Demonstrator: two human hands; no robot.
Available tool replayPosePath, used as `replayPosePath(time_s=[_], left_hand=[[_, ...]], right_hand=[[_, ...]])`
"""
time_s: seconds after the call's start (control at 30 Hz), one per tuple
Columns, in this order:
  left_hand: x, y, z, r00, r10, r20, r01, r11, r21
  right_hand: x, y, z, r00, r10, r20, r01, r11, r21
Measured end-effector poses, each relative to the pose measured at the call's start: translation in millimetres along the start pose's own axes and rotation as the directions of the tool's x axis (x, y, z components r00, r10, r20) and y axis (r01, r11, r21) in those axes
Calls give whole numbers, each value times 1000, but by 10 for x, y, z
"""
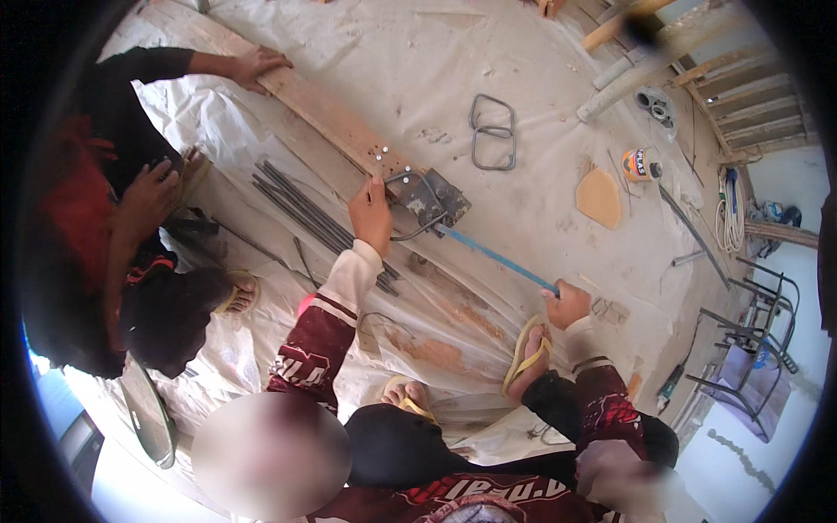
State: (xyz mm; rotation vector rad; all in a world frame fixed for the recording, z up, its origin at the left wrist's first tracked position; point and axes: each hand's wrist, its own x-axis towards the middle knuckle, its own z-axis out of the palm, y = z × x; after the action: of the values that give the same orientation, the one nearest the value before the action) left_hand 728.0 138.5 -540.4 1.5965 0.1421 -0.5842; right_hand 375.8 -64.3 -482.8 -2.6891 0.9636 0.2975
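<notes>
My left hand (372,216) is closed on a thin bent metal rod (410,235), which curves over the dark metal plate (455,193) at the near end of a wooden plank (336,131). Light round pegs or bolt heads show on the plank beside that plate. To the right, my right hand (568,305) grips the end of a long blue bar (499,258). The bar slants up and left until its other end meets the bent rod at the plate. The exact contact there is too small to make out.
A co-worker's hand (260,68) rests on the plank at upper left. Straight rods (305,213) lie beside the plank. Beyond the plate are two bent wire frames (493,132), and at right an orange-labelled can (641,166) and a metal chair frame (758,322). Plastic sheeting (349,52) covers the floor.
</notes>
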Motion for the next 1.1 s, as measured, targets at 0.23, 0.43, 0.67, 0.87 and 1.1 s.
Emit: replayPosePath(time_s=[0.23, 0.43, 0.67, 0.87, 1.1], left_hand=[[-392, 162, -197, 991, 95, 97, -105, 989, 102], [-332, 401, -370, 947, 36, 320, -91, 983, 160], [-610, 995, -243, 880, 194, 434, -330, 907, 262], [-898, 832, -294, 900, 162, 404, -246, 955, 164], [-923, 437, -437, 835, -227, 501, 431, 836, -340]], right_hand=[[9, 210, -90, 967, -34, -254, 74, 986, 149], [-101, -264, 249, 924, 230, -307, -78, 896, 437], [-419, -732, 444, 900, 329, -286, -71, 757, 650], [-459, -955, 308, 908, 337, -251, -36, 658, 752], [-500, -1045, 297, 902, 398, -168, -87, 548, 832]])
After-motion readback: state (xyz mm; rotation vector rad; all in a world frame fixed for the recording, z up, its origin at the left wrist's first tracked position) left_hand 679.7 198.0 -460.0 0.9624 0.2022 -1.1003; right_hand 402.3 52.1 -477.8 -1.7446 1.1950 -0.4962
